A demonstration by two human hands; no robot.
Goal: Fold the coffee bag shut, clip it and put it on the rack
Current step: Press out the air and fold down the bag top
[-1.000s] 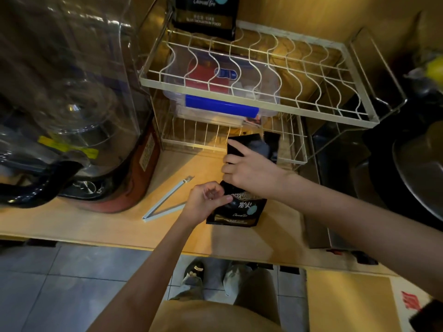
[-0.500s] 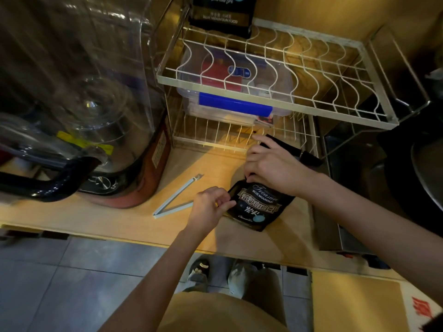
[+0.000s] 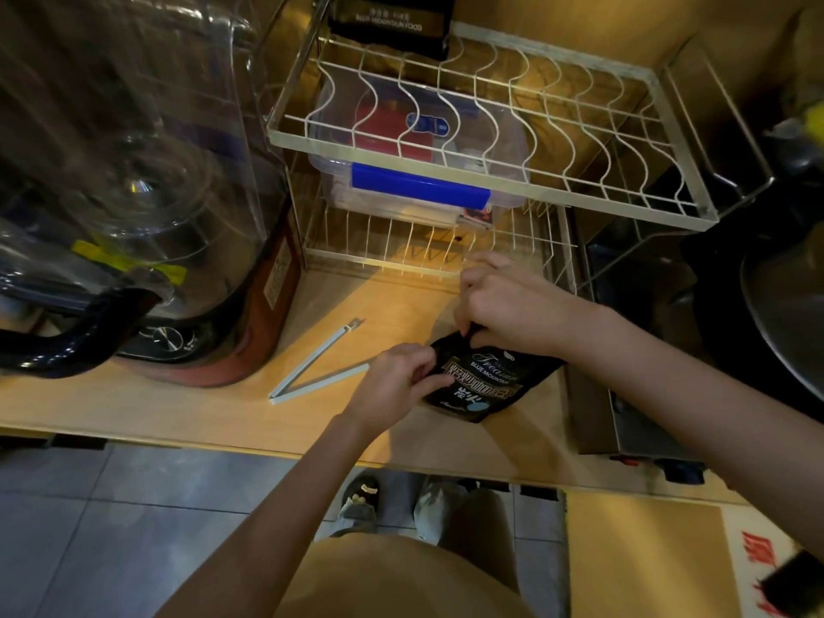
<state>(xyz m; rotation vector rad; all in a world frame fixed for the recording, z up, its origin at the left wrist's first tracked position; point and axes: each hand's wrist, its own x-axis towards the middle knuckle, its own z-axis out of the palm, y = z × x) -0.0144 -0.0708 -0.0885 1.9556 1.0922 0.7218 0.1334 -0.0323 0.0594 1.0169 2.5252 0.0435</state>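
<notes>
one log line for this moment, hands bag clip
left hand: gripping coffee bag | right hand: folding bag top | clip: open, on counter, untouched | stage: folding

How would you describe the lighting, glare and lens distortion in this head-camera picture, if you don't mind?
Head view: dim, warm light pools on the counter before the rack; glare streaks the clear appliance cover at left; wide-angle bending curves the edges; the coffee bag print stays readable.

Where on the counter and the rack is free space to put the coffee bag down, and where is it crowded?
Free: the counter strip between the blender and the open clip; the top shelf of the rack right of the black bag standing on it. Crowded: the lower shelf's back, taken by a plastic box, and the spot where both hands hold the coffee bag.
</notes>
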